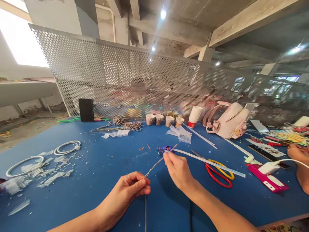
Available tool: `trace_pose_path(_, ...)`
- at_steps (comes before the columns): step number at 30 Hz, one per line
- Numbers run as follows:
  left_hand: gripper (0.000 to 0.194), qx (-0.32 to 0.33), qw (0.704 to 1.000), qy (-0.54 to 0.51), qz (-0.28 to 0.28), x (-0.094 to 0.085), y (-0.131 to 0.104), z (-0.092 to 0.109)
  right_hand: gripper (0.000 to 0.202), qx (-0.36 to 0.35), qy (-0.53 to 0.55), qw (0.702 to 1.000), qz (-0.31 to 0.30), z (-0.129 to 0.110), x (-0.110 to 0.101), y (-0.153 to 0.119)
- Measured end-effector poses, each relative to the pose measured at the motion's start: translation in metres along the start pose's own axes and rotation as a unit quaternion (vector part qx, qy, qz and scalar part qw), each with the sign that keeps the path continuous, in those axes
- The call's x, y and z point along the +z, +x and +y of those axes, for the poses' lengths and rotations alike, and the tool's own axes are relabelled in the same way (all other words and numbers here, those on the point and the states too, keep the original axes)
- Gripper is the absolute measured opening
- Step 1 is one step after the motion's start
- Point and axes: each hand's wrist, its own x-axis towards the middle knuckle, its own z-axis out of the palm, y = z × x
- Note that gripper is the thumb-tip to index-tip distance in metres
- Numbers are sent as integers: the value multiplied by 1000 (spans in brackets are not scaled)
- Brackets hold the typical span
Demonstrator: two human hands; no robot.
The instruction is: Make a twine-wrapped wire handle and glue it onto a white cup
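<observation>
Pinching a thin beige-grey twisted cord [154,166] left of the red-and-yellow-handled metal scissors [209,171], I hold it between the closed fingertips of my left hand [135,186] and right hand [178,169]. Its long axis slants upward from left hand to right, the one nearer the scissors, its loose tip overlapping, in my view, a blue-violet plastic tool [164,149].

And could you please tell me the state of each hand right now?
Left hand: closed, pinching the thin cord.
Right hand: closed, pinching the same cord near its upper end.
</observation>
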Motion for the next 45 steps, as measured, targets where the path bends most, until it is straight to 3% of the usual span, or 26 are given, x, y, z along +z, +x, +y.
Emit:
trace_pose_path(3, 23, 15, 1000, -6, 2, -1, 0, 0, 40, -64, 2, 995, -74, -8, 6, -11)
trace_pose_path(6, 24, 34, 999, -19, 23, -4, 3, 1, 35, -244, -47, 947, -204, -16, 13, -29)
trace_pose_path(8, 26, 47, 998, -25, 45, -8, 7, 4, 36, -347, -95, 903, -234, -15, 14, -41)
trace_pose_path(10, 29, 57, 996, -29, 65, -14, 13, 8, 36, -377, -128, 891, -217, -9, 9, -48)
trace_pose_path(11, 29, 64, 995, -32, 73, -17, 17, 10, 31, -359, -150, 895, -217, -4, 4, -49)
trace_pose_path(13, 28, 71, 993, -38, 85, -24, 23, 13, 16, -243, -200, 927, -204, 10, -11, -44)
trace_pose_path(15, 25, 71, 992, -43, 99, -29, 28, 16, 14, -101, -221, 958, -153, 25, -27, -32)
trace_pose_path(18, 25, 73, 988, -49, 124, -32, 31, 17, 14, 95, -225, 968, -50, 48, -41, -11)
trace_pose_path(20, 28, 72, 988, -51, 130, -32, 32, 17, 24, 152, -138, 975, -83, 58, -38, 2)
trace_pose_path(23, 32, 71, 988, -50, 126, -31, 33, 15, 28, 169, -77, 974, -130, 65, -21, 13)
trace_pose_path(27, 33, 72, 990, -38, 113, -32, 33, 12, 28, 200, -71, 971, -113, 62, -2, 17)
trace_pose_path(33, 32, 67, 991, -29, 108, -33, 34, 12, 43, 214, 0, 968, -131, 33, -7, -1)
trace_pose_path(39, 27, 59, 991, -8, 117, -26, 32, 7, 36, 146, 13, 982, -116, -1, -4, -33)
trace_pose_path(45, 28, 53, 995, -8, 87, -19, 26, 4, 29, 21, -49, 994, -93, -4, 3, -37)
